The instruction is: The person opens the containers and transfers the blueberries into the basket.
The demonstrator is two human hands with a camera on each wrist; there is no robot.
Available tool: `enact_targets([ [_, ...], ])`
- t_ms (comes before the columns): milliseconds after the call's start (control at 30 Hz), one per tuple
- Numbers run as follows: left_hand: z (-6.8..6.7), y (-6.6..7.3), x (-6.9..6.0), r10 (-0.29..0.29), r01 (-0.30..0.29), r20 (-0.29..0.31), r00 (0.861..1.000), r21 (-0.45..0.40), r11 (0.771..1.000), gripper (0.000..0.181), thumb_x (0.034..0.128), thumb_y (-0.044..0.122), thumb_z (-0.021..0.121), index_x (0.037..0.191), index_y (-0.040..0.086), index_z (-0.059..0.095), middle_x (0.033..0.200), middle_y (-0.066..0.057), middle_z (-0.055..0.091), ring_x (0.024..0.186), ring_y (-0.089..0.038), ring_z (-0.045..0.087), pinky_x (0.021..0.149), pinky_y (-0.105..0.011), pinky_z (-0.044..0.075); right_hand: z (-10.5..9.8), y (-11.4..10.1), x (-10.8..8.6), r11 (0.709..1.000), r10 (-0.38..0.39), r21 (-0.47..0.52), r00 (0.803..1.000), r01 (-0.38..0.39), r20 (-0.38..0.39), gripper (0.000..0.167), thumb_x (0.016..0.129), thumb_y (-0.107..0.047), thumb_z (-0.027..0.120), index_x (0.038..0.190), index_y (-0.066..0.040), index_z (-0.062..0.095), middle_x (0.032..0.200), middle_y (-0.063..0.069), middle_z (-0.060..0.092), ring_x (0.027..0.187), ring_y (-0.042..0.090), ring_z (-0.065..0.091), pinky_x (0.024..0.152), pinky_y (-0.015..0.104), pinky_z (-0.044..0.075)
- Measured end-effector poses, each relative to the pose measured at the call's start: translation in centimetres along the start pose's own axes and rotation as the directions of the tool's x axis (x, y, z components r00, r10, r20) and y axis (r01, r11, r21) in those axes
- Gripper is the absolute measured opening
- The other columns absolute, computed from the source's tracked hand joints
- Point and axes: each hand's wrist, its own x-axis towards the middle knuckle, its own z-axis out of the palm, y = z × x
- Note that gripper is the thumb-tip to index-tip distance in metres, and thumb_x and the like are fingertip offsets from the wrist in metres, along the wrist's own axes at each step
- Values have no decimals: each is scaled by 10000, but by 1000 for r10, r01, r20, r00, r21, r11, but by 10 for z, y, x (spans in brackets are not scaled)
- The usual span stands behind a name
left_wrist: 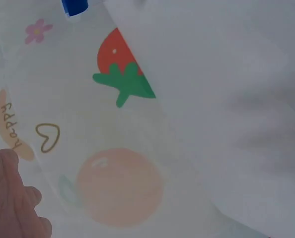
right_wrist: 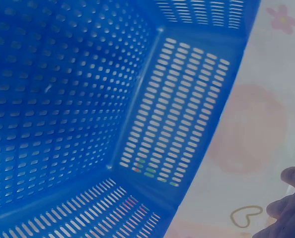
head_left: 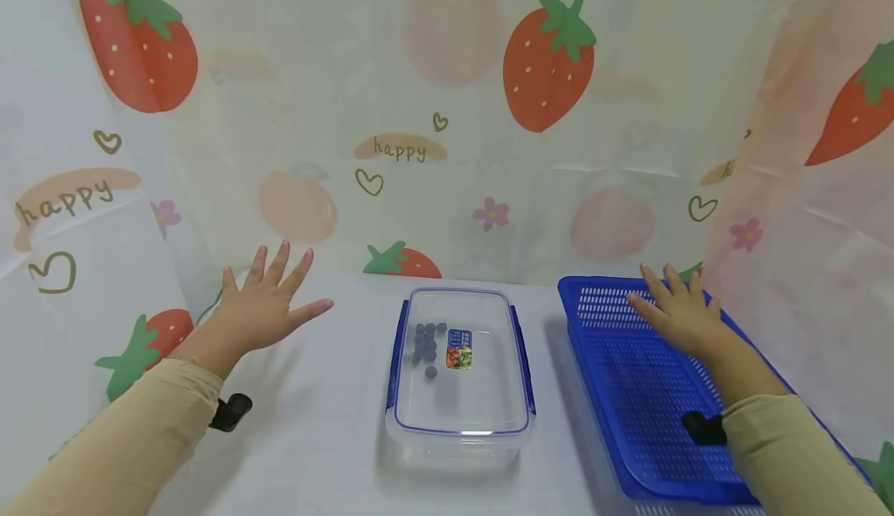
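Observation:
In the head view, the left hand (head_left: 260, 309) is raised over the left part of the table with its fingers spread, holding nothing. The right hand (head_left: 680, 316) has its fingers spread too, above the far part of a blue perforated basket (head_left: 639, 392), and holds nothing. Between the hands stands a clear lidded container (head_left: 489, 392) with blue side clips; several small dark round items (head_left: 429, 349) show through its lid beside a colourful label (head_left: 459, 349). Parts of the left hand (left_wrist: 13, 198) and right hand (right_wrist: 289, 208) show at the edges of the wrist views.
A white cover (head_left: 314, 423) lies on the table. Behind and at both sides hangs a sheet (head_left: 447, 97) printed with strawberries, hearts and "happy". The basket (right_wrist: 187, 114) stands at the right, its perforated walls filling much of the right wrist view.

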Motion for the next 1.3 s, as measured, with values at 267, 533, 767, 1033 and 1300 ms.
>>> enact_targets([
  [267, -8, 0, -4, -6, 6, -3, 1000, -62, 998, 885, 823, 757, 211, 1468, 230, -88, 1500, -170, -168, 1320, -408, -224, 911, -714, -139, -5, -3, -2, 998, -32, 61, 999, 33, -23, 733, 943, -578, 211, 1471, -143, -52, 1462, 301, -111, 1244, 551, -211, 864, 766, -79],
  [533, -10, -2, -5, 14, -16, -8, 1000, -163, 986, 837, 869, 698, 235, 1459, 226, -124, 1492, -155, -205, 1317, -425, -215, 913, -736, -77, -11, -14, -4, 952, -127, 280, 992, 127, -19, 651, 983, -481, 162, 1467, -107, -61, 1463, 287, -155, 1291, 490, -203, 919, 728, -79],
  [767, -10, -1, -4, 34, -40, -27, 999, -286, 957, 821, 904, 637, 265, 1455, 181, -137, 1486, -186, -204, 1309, -464, -194, 929, -733, -33, -15, -27, -6, 859, -226, 467, 974, 208, -19, 606, 996, -433, 188, 1477, -121, -12, 1505, 222, -63, 1350, 420, -118, 971, 691, -45],
  [1033, -9, 4, -5, 93, -116, -69, 993, -505, 855, 772, 956, 517, 304, 1455, 115, -127, 1477, -226, -192, 1329, -445, -166, 981, -687, -26, -16, -54, -13, 820, -193, 553, 981, 147, 25, 668, 967, -449, 359, 1484, -145, 64, 1505, 215, 89, 1350, 446, 65, 986, 678, 115],
  [1300, -8, 15, -7, 105, -158, -125, 987, -572, 805, 801, 949, 472, 389, 1461, 98, -101, 1514, -177, -94, 1371, -366, -100, 1041, -615, 0, -6, -78, -12, 733, -170, 669, 985, 121, 8, 660, 962, -438, 389, 1482, -141, 111, 1488, 222, 147, 1337, 422, 165, 1020, 608, 199],
])
